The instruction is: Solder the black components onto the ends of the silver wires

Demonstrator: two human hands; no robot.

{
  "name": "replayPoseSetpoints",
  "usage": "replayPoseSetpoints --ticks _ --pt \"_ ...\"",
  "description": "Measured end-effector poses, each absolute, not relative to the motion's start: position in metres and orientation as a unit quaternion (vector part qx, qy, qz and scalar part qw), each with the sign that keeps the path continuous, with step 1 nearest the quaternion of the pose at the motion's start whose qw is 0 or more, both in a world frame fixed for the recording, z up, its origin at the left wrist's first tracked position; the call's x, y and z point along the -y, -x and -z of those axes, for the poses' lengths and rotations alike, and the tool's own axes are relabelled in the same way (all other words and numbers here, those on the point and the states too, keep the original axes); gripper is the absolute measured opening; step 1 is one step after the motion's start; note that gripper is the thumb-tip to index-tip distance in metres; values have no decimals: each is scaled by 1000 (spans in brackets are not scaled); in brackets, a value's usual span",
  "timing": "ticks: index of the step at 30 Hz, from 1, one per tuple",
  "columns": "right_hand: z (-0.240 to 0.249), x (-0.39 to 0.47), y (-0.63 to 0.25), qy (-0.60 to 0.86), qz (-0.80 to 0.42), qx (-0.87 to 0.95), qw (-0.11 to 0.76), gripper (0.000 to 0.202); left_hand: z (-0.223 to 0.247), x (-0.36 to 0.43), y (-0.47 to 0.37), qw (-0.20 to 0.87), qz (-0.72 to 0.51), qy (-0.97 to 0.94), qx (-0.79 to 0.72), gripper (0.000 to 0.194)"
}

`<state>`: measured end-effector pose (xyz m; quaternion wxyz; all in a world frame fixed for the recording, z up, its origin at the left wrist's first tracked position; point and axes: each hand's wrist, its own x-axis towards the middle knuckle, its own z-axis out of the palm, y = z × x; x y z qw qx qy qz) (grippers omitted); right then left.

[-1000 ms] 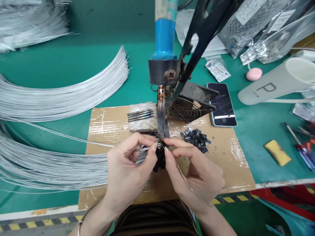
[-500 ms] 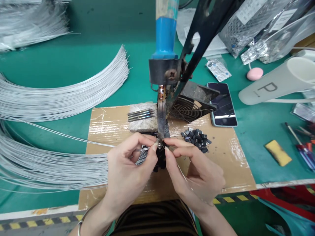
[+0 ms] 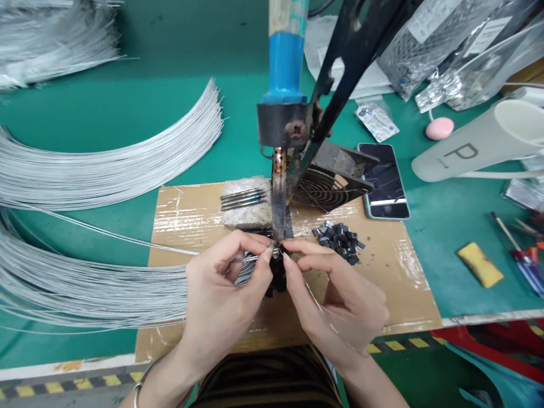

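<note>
Just below the tip of a mounted soldering iron (image 3: pixel 279 209) with a blue handle, both hands meet. My left hand (image 3: pixel 229 289) pinches the end of a thin grey cable (image 3: pixel 170 247) between thumb and forefinger. My right hand (image 3: pixel 335 289) pinches a thin solder wire (image 3: pixel 312 294) that trails down over the palm. A tiny metal part lies between the fingertips, mostly hidden. Under the hands are black parts (image 3: pixel 278 277) and the ends of a grey cable bundle (image 3: pixel 140 294). A pile of small black pieces (image 3: pixel 340 241) sits right of the iron.
The cardboard sheet (image 3: pixel 178 212) carries a block (image 3: pixel 247 218) with metal rods. A fan (image 3: pixel 327 181) stands behind, beside a phone (image 3: pixel 385 181). Further right are a white cup (image 3: pixel 471 144), a yellow sponge (image 3: pixel 480 264) and plastic bags (image 3: pixel 471 68). Another cable bundle (image 3: pixel 127 170) curves at left.
</note>
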<state>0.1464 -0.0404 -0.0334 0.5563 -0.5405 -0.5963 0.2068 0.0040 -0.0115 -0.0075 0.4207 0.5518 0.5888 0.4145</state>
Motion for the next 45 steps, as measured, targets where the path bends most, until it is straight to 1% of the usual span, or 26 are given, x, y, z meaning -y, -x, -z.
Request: replayPoseSetpoints --ticks 18,27,36,38,39,41,42,44,45 --pt "33 39 -146 542 -206 589 563 24 8 10 -4 418 -414 -557 -586 13" --pt "34 39 -147 550 -204 595 550 21 10 11 -3 421 -415 -554 -586 13" --pt "41 46 -148 548 -277 559 558 17 13 13 -2 422 -399 -564 -587 13" --pt "42 46 -151 565 -275 528 571 14 15 17 1 383 -386 -591 -596 13" --pt "43 46 -155 582 -267 501 582 13 17 20 4 344 -378 -614 -601 14" --pt "45 46 -168 605 -249 434 619 7 20 29 9 227 -365 -672 -603 15" --pt "46 46 -177 603 -246 402 644 7 21 34 12 162 -361 -699 -595 18" --pt "49 46 -198 561 -264 359 698 23 25 42 17 64 -356 -733 -576 30" --pt "50 47 -210 540 -278 343 717 32 26 45 19 41 -356 -737 -573 36"
